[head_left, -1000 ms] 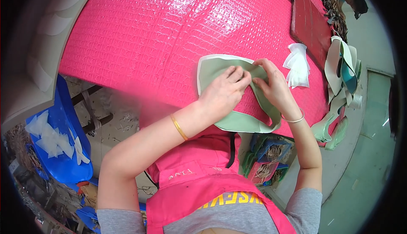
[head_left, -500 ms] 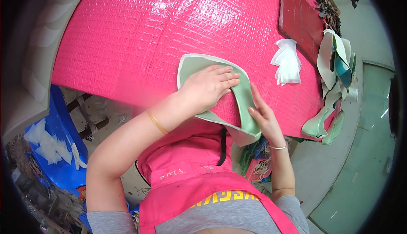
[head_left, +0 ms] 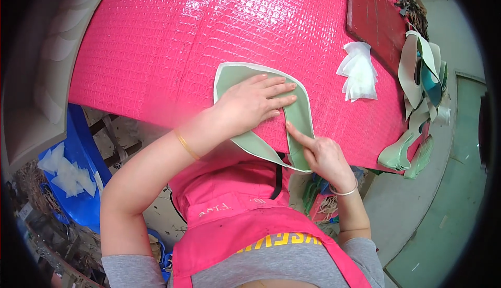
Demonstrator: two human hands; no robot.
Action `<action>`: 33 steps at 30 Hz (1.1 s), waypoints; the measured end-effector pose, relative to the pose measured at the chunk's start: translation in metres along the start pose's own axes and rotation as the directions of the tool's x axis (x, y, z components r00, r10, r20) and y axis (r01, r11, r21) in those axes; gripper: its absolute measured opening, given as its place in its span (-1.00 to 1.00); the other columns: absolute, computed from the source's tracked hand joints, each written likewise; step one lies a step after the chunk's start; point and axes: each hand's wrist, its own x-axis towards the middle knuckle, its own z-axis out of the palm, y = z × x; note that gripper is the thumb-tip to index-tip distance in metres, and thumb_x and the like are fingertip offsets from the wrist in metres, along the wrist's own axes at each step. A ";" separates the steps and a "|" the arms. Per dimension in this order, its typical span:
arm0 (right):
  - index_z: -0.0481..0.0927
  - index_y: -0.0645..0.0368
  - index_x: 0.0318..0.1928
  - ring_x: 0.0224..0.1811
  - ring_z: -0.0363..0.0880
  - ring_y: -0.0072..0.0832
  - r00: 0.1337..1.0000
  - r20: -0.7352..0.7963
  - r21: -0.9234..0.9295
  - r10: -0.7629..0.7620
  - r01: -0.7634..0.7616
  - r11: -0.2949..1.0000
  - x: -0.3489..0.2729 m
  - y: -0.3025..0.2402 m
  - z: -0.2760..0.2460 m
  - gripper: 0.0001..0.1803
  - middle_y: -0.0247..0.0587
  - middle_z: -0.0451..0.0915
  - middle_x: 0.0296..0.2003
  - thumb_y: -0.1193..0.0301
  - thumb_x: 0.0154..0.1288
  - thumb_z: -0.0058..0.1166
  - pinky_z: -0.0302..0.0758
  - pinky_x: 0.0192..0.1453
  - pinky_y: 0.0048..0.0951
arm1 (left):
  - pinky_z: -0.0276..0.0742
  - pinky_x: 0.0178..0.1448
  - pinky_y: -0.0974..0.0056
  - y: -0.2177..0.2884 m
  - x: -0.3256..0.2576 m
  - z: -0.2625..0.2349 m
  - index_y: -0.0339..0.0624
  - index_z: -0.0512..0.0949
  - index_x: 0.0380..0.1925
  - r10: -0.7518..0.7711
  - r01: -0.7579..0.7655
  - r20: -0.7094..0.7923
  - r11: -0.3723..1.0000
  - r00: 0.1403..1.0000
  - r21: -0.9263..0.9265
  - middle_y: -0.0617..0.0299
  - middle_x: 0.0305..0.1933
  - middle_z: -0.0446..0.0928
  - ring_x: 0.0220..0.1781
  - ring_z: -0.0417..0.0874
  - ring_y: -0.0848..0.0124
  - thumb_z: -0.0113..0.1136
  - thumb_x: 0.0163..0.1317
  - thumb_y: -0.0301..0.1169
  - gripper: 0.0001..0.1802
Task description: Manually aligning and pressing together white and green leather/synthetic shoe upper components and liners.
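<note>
A pale green shoe upper [head_left: 299, 111] with a white edge lies in a curved, folded shape at the table's near edge. My left hand [head_left: 248, 100] rests flat on its upper part, fingers stretched and slightly apart. My right hand [head_left: 326, 157] is on its right strip, the index finger stretched to the inner edge. The other right fingers are bent and partly hidden, and no grip on the piece shows. Pink tabletop shows through the gap in the upper, whose lower end reaches past the table edge near my apron [head_left: 229, 183].
Thin white pieces [head_left: 360, 71] lie fanned on the pink table [head_left: 141, 53]. Beyond them is a dark red board [head_left: 373, 19]. More green and cream uppers [head_left: 425, 84] pile at the right edge. A blue chair [head_left: 86, 183] with white scraps stands at lower left.
My right hand has moved from the upper's outer right edge inward, its index finger now on the strip. The lower end of the upper has shifted left. My left hand stays on it.
</note>
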 end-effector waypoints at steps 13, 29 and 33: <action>0.05 0.10 0.25 0.32 -0.04 -0.24 0.958 -0.115 -0.154 -0.262 0.243 0.958 0.042 0.006 0.008 -0.29 -0.14 0.00 0.27 0.09 0.14 -0.11 -0.14 0.30 -0.03 | 0.10 0.28 0.16 -0.011 -0.034 -0.016 -0.06 0.33 0.07 -0.257 0.257 -0.169 0.966 0.952 -0.021 0.16 0.20 0.23 0.23 0.24 0.25 0.01 0.08 -0.37 -0.53; 0.37 0.33 0.02 -0.12 0.51 -0.19 0.949 -0.141 0.334 -0.282 0.313 0.889 -0.004 -0.046 -0.018 -0.53 -0.02 0.51 -0.14 0.46 0.05 0.06 0.42 -0.07 -0.40 | 0.00 0.31 0.20 -0.042 -0.044 -0.060 -0.19 0.24 0.13 -0.692 0.056 -0.185 0.310 0.698 -0.949 0.01 0.15 0.28 0.28 0.14 0.30 -0.11 0.22 -0.37 -0.55; 0.21 0.37 0.14 -0.09 0.47 -0.50 0.919 -0.393 0.867 0.025 0.361 0.344 0.013 -0.020 -0.044 -0.49 -0.13 0.47 -0.09 0.57 0.13 -0.09 0.40 -0.04 -0.55 | 0.26 0.17 0.28 -0.026 -0.036 -0.038 -0.26 0.32 0.05 -0.674 -0.479 -0.197 -0.261 0.712 -0.838 0.09 -0.01 0.44 0.09 0.40 0.36 0.07 0.13 -0.41 -0.55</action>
